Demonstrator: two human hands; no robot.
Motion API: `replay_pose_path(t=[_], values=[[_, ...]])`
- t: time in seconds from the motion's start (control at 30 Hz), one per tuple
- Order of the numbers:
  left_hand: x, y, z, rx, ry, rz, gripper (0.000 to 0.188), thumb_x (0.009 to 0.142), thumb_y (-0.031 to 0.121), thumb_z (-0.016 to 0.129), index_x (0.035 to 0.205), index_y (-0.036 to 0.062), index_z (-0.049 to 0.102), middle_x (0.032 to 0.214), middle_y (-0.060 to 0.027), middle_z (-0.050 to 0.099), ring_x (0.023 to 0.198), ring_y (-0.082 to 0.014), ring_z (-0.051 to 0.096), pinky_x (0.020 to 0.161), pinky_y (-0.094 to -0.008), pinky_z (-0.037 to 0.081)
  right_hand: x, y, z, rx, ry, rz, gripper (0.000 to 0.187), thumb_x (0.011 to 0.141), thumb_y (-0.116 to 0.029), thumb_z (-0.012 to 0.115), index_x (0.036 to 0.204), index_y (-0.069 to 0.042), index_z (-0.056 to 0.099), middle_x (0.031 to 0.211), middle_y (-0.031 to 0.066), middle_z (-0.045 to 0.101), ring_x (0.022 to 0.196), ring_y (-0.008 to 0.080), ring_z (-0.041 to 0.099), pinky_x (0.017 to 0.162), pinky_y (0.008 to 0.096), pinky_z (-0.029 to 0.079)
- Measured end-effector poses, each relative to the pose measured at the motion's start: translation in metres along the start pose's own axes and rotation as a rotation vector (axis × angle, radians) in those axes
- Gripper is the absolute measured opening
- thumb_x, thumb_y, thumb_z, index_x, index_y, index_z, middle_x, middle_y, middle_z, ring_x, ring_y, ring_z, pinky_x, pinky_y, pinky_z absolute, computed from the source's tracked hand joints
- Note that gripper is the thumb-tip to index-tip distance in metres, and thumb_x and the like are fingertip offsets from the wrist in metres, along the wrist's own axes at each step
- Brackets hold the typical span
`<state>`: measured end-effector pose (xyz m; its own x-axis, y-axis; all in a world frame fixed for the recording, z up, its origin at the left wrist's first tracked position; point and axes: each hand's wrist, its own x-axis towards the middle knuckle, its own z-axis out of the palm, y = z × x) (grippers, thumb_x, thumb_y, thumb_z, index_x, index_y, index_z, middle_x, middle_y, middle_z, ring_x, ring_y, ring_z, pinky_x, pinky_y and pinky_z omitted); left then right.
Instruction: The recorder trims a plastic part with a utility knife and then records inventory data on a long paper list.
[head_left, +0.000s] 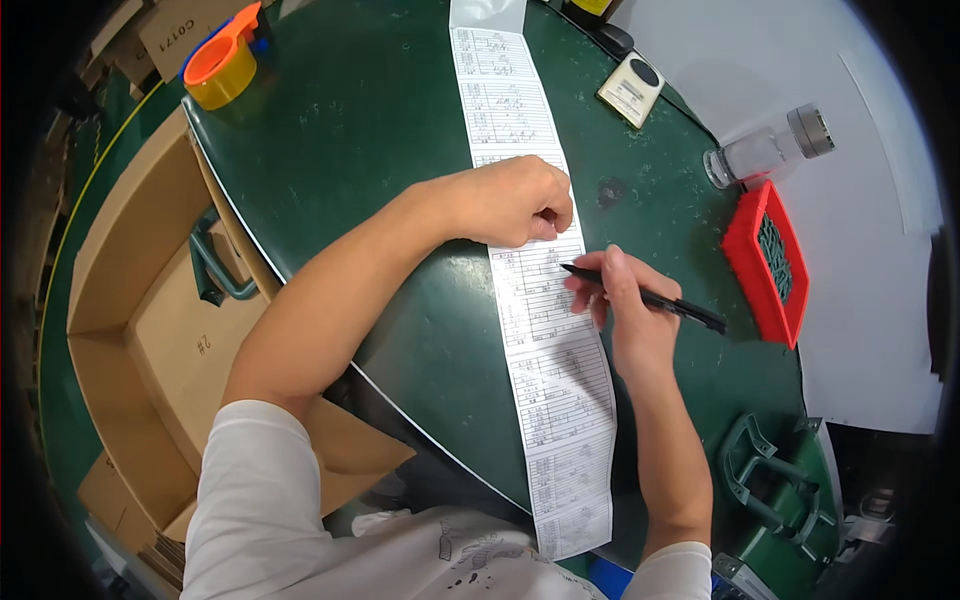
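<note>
Green table [400, 110] surface is filling most of the view, with a white wall [870, 150] rising on the right. We are working over 1 long paper strip [560, 395], which is lying lengthwise across the table, its lower end reaching the near edge. Its face is showing ruled sections, and the upper ones are carrying handwritten marks.

We are holding 1 black pen [692, 309] in the right grip [638, 312], fingers closed around the barrel. The pen is slanting, with its tip over the middle of the strip; we cannot tell whether the tip is touching the paper. We are resting the left grip [515, 203] on the strip just above the pen tip. Its fingers are curling narrow; we cannot tell whether they are pinching the paper.

On the far left, 1 roll of yellow tape [225, 85] is sitting near the table's edge. On the right, 1 pale block with a dark disc [630, 90] is lying near 1 clear bottle [755, 155], and 1 red tray [790, 325] is holding small green pieces [772, 260]. Below left, 1 open cardboard box [105, 250] is standing beside the table.
</note>
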<state>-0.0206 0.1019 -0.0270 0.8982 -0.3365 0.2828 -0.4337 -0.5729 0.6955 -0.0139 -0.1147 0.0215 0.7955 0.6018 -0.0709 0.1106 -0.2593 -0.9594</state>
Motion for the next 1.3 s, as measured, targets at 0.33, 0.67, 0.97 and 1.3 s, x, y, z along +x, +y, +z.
replay_pose_path(t=[0.33,0.67,0.97,1.3], values=[[0.0,0.002,0.0,-0.071,-0.024,-0.099,0.011,0.074,-0.002,0.07,0.085,-0.0012,0.068,0.081,-0.0099,0.061,0.073,-0.0239,0.059,0.065,-0.0353,0.047,0.003,0.035,0.02,-0.093,0.123,-0.079,0.035,0.098,-0.021,0.053,0.084,0.007,0.069,0.067,0.0076,0.065,0.055,0.0082,0.052,0.051,0.0244,0.041],[0.0,0.001,0.0,-0.019,-0.018,-0.085,0.011,0.074,-0.002,0.071,0.084,-0.0002,0.068,0.08,-0.0101,0.061,0.075,-0.0248,0.059,0.066,-0.0362,0.048,0.008,0.035,0.024,-0.22,0.081,-0.166,0.032,0.097,-0.017,0.055,0.081,0.007,0.069,0.065,0.0087,0.064,0.057,0.0123,0.056,0.054,0.0277,0.042],[-0.001,0.002,0.0,-0.03,-0.02,-0.111,0.01,0.074,-0.002,0.071,0.083,-0.0008,0.067,0.078,-0.0096,0.06,0.073,-0.0242,0.059,0.065,-0.0359,0.048,0.006,0.039,0.02,-0.144,0.132,-0.137,0.035,0.098,-0.023,0.054,0.083,0.004,0.071,0.063,0.005,0.063,0.051,0.006,0.047,0.049,0.0218,0.036],[-0.001,0.002,-0.001,-0.032,-0.03,-0.114,0.01,0.074,-0.002,0.07,0.083,-0.0011,0.067,0.079,-0.0099,0.06,0.074,-0.024,0.059,0.065,-0.036,0.048,0.003,0.036,0.024,-0.153,0.149,-0.129,0.036,0.098,-0.021,0.055,0.08,0.007,0.069,0.062,0.0077,0.063,0.055,0.011,0.057,0.052,0.0251,0.041]])
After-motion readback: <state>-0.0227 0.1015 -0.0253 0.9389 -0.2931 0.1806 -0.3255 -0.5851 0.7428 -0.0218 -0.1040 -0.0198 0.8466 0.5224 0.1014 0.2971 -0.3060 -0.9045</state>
